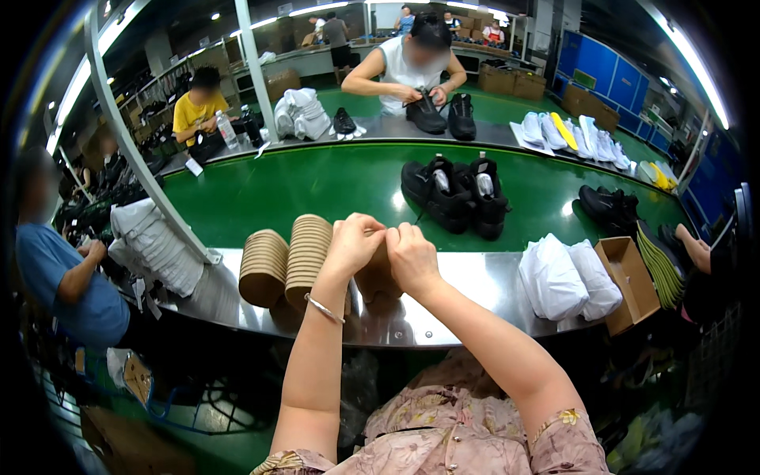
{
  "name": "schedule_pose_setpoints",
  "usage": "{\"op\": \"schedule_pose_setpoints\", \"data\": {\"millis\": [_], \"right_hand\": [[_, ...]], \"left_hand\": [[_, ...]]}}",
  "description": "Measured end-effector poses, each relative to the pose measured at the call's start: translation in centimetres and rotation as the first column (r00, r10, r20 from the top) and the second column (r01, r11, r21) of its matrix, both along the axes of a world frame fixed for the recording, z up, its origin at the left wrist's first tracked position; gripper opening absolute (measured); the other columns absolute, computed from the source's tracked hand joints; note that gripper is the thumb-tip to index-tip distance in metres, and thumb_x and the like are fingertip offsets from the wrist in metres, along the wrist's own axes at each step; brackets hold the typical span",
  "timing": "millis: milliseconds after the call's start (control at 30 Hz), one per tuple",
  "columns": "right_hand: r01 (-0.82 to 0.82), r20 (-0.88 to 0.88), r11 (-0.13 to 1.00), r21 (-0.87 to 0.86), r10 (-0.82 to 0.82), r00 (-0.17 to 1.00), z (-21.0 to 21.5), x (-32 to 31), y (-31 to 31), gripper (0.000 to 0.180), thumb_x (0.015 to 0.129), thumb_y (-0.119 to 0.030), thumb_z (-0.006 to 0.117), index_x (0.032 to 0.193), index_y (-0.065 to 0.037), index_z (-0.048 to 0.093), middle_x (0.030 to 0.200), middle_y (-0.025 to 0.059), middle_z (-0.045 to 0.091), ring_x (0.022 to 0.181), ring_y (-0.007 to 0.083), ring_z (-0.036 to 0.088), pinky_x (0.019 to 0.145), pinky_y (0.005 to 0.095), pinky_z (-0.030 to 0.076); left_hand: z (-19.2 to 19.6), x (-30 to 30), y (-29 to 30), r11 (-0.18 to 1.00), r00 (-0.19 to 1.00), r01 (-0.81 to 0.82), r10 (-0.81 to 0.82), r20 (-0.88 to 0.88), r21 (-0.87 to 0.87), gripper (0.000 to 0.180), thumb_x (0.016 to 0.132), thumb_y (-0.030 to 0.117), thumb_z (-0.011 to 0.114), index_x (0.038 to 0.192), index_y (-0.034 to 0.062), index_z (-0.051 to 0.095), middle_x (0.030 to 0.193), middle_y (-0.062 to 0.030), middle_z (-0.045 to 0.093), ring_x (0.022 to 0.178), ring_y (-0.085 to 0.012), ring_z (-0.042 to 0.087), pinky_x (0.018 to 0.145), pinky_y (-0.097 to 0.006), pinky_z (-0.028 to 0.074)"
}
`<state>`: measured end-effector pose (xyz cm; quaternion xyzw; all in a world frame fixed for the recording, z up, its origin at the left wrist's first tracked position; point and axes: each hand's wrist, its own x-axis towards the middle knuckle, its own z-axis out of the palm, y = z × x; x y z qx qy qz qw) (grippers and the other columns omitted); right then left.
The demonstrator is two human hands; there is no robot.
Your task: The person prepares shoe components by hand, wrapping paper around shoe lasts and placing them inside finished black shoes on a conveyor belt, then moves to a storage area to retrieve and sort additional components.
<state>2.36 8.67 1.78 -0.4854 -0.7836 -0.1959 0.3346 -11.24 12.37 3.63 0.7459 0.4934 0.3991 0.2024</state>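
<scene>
My left hand [352,244] and my right hand [412,257] meet over the steel bench edge [475,277], both gripping a brown cardboard shoe insert [375,277] between them. Just left of my hands lie two stacks of the same brown cardboard inserts [286,257], tipped on their sides. A thin bracelet circles my left wrist. Beyond my hands, on the green conveyor belt [317,186], stands a pair of black shoes [455,194] with white paper stuffed inside.
White paper bundles [566,277] and an open cardboard box [629,281] lie at right. More black shoes [608,206] sit far right. Across the belt a person [412,67] handles black shoes. Another person in blue [59,269] stands at left beside white wrapped stacks [150,241].
</scene>
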Motion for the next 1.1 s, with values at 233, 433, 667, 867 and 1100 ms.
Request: {"op": "schedule_pose_setpoints", "data": {"millis": [233, 433, 667, 867, 1100], "right_hand": [[-0.03, 0.042, 0.998, -0.053, 0.032, 0.999, 0.0, 0.3, 0.0, 0.014, 0.069, -0.003, 0.056, 0.081, -0.002, 0.049, 0.078, 0.0118, 0.052, 0.067, 0.0225, 0.056, 0.054, 0.0284, 0.05], [-0.079, 0.101, 0.996, -0.035, 0.082, 0.991, 0.1, 0.5, -3.7, 0.015, 0.069, -0.004, 0.056, 0.08, -0.003, 0.047, 0.076, 0.0097, 0.049, 0.064, 0.0204, 0.056, 0.052, 0.028, 0.05], [-0.095, -0.262, 0.989, 0.116, 0.123, 0.957, 1.3, 9.4, -7.9, 0.02, 0.068, 0.004, 0.056, 0.084, -0.003, 0.046, 0.077, 0.0123, 0.048, 0.066, 0.0275, 0.054, 0.055, 0.0319, 0.048], [-0.231, -0.821, 0.968, 0.1, 0.211, 0.531, 1.4, 19.3, -15.8, 0.017, 0.079, 0.003, 0.06, 0.089, -0.003, 0.049, 0.086, 0.0076, 0.055, 0.077, 0.0122, 0.053, 0.068, 0.0226, 0.045], [0.02, -0.633, 0.999, -0.034, -0.037, 0.773, -1.5, 25.0, -26.2, 0.023, 0.076, -0.004, 0.064, 0.097, -0.003, 0.053, 0.095, 0.0115, 0.058, 0.09, 0.0235, 0.059, 0.072, 0.0319, 0.05]], "left_hand": [[1.1, 0.2, -0.8, 0.998, 1.0, 0.002, -0.002, -0.004, -0.069, 0.011, 0.075, 0.015, 0.065, 0.081, 0.0062, 0.068, 0.093, -0.0154, 0.06, 0.084, -0.0317, 0.057, 0.08, -0.038, 0.046], [0.7, -0.3, -0.3, 0.997, 0.994, -0.05, 0.045, -0.098, -0.051, 0.01, 0.077, 0.015, 0.063, 0.082, 0.0066, 0.067, 0.092, -0.014, 0.06, 0.09, -0.0318, 0.053, 0.08, -0.041, 0.044], [2.7, 1.1, -1.8, 0.986, 0.97, -0.088, 0.052, -0.238, -0.144, 0.022, 0.087, 0.023, 0.053, 0.093, 0.0049, 0.063, 0.108, -0.0148, 0.059, 0.107, -0.0321, 0.051, 0.089, -0.041, 0.039], [4.8, 11.8, -6.8, 0.94, 0.904, 0.337, -0.338, 0.263, 0.05, 0.027, 0.094, 0.018, 0.046, 0.105, -0.0032, 0.059, 0.108, -0.014, 0.061, 0.105, -0.022, 0.055, 0.09, -0.033, 0.04], [-2.3, 21.9, -16.0, -0.085, 0.577, 0.752, -0.396, 0.715, -0.654, 0.036, 0.093, 0.027, 0.05, 0.111, -0.0041, 0.054, 0.098, -0.0079, 0.063, 0.085, -0.0136, 0.06, 0.074, -0.025, 0.049]]}}
